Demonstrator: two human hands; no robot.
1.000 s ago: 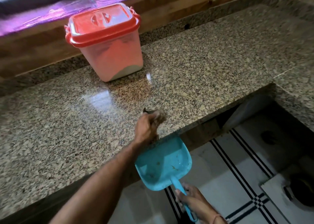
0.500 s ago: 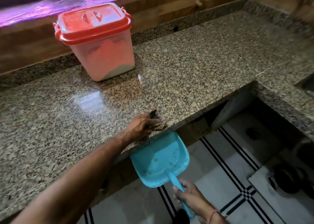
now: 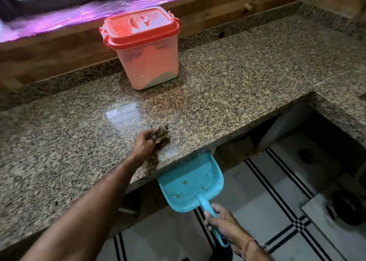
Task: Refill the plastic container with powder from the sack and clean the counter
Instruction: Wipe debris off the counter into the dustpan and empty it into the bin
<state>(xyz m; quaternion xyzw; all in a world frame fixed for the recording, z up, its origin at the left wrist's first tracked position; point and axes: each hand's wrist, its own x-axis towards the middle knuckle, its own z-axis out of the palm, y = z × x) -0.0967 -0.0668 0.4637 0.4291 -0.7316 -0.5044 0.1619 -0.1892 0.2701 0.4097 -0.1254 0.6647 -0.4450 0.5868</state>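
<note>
Across most of the view runs the speckled stone counter (image 3: pixel 227 94). At 12 o'clock on it, near the back wall, stands the plastic container (image 3: pixel 146 58), red lid (image 3: pixel 138 26) shut. At 6 o'clock a blue dustpan (image 3: pixel 191 183) sits just below the counter edge, its handle gripped by the right hand (image 3: pixel 223 224). At center the left hand (image 3: pixel 143 144) clutches a brown rag (image 3: pixel 161 135) on the counter.

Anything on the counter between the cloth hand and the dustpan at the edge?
Nothing visible. The left hand presses the cloth on bare granite counter; the dustpan, held by the right hand, sits just below the edge. The container stands well behind.
</note>
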